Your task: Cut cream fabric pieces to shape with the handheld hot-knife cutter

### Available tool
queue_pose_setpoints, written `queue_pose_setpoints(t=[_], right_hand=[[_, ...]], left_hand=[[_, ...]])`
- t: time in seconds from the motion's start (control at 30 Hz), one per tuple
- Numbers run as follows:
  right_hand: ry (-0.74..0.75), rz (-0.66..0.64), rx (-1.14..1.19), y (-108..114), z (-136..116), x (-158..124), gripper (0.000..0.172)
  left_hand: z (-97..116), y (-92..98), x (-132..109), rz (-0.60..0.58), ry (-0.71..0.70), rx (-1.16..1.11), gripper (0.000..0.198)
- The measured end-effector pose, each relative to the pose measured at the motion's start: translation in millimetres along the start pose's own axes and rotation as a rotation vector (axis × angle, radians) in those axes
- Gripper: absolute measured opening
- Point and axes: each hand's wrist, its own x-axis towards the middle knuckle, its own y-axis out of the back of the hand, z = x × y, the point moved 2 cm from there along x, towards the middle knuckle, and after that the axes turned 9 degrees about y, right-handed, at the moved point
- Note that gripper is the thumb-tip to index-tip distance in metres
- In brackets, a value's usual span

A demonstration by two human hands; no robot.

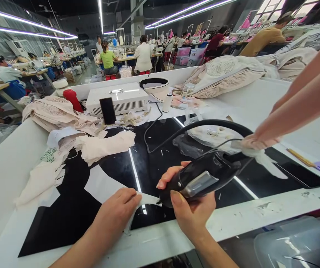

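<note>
My right hand (195,214) grips a black corded hand tool (201,178) with a silvery lever on its side. Its fine tip points left and meets the narrow end of a white cloth piece (101,182), on the shiny black table panel (65,219). Close to that tip, my left hand (115,210) has bent fingers pressed together on the cloth; part of the piece is hidden under it. A stretched pinkish band (296,108), seemingly cloth, comes down from the upper right and is knotted around the tool's cord end.
Beige cloth pieces (106,145) lie at left, near an upright phone (108,111) and a vented white box (118,97). A thread spool (167,103) and larger cloth heaps (224,74) are behind. A yellow-handled tool (301,157) lies right. People sit at machines beyond.
</note>
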Motion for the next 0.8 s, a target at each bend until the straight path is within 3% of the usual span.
queue_pose_setpoints(t=[0.33, 0.8], right_hand=[[0.003, -0.024, -0.047, -2, -6, -1, 0.026], [-0.018, -0.064, -0.013, -4, -8, -10, 0.03]], left_hand=[[14, -2.5, -3, 0.033, -0.046, 0.215, 0.028], [11, 5.5, -6, -0.018, -0.115, 0.138, 0.026]])
